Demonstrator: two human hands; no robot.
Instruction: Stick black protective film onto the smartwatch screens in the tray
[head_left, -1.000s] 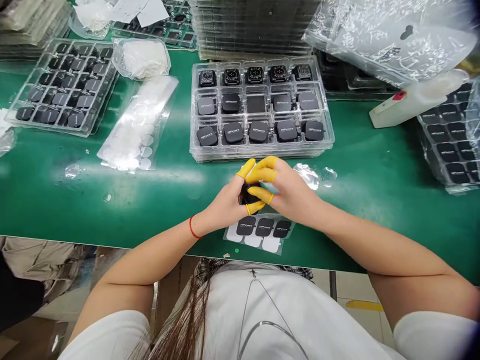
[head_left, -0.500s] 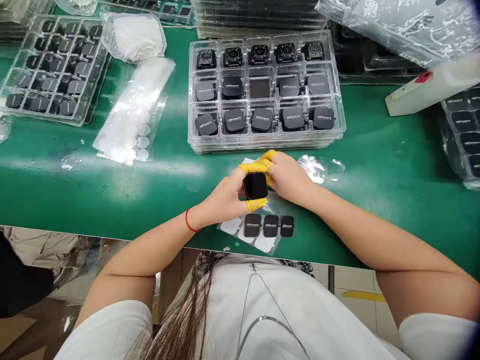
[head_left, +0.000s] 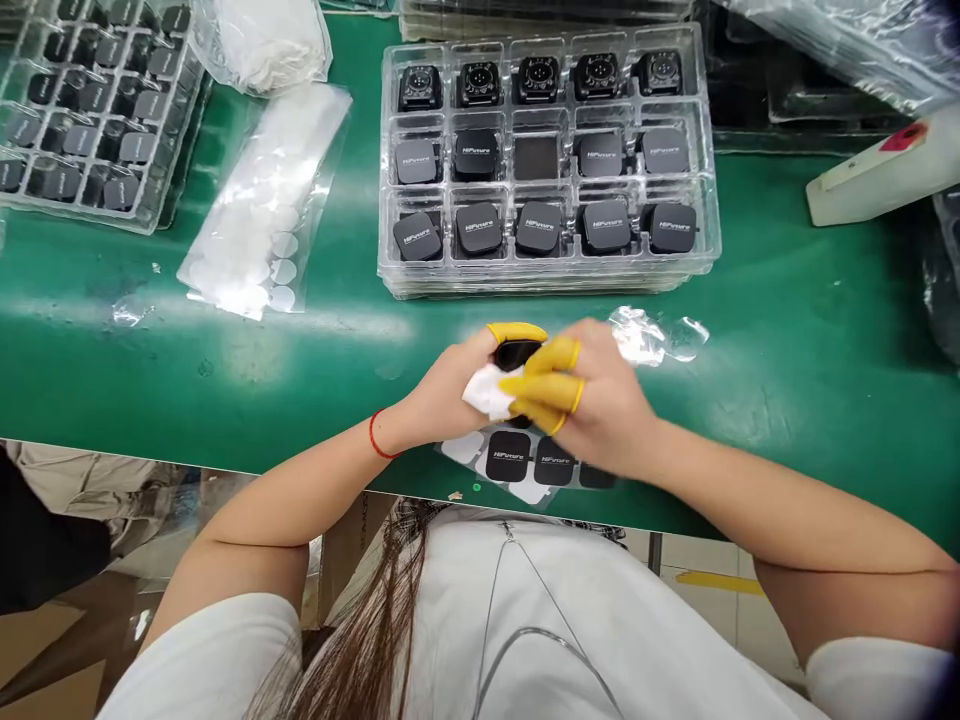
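My left hand (head_left: 450, 385), with yellow finger cots, grips a black smartwatch body (head_left: 517, 353) with a glossy dark face. Pinched in the yellow-tipped fingers of my right hand (head_left: 592, 390) is a white cloth (head_left: 489, 391), which lies over the lower part of the watch face. My right fingers hide part of the watch. Just below the hands, black square films (head_left: 508, 457) marked HiFuture lie in a row on a sheet with white stickers (head_left: 461, 446); my right hand covers part of the row.
Ahead is a stacked clear tray (head_left: 551, 270) of watches, one compartment without a watch. At left are another tray (head_left: 142, 215), a bag of white wipes (head_left: 262, 45) and a round-sticker sheet (head_left: 262, 190). Plastic scraps (head_left: 645, 335) and a whitish bottle (head_left: 862, 190) are at right.
My right hand has come from behind the watch to its front, bringing the white cloth onto the face. The watch stays in my left hand; the view has shifted slightly.
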